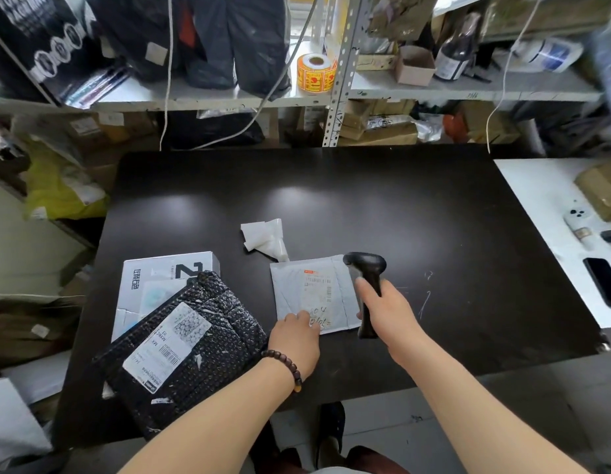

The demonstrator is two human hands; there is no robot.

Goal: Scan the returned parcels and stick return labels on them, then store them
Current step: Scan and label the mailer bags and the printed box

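Black counter (365, 206), 3 parcels: white box (150, 278), black bubble mailer (211, 357), grey mailer (297, 292). Grips: left hand (294, 340) flat, pressing grey mailer; right hand (389, 313) wrapped round 1 scanner (365, 265).

A black counter (365, 206) carries four things near its front edge. A white box (153, 278) lies at the left, with a black bubble mailer (201, 340) resting partly on it and partly on the counter. A grey mailer (290, 285) lies flat near the middle, label up. Just behind it, touching its far edge, sits a crumpled white scrap (263, 236). Pale scratches (425, 299) mark the surface to the right. A white counter (536, 200) adjoins on the right, bearing a white phone (577, 217), a black phone (603, 280) and a brown parcel (601, 189).
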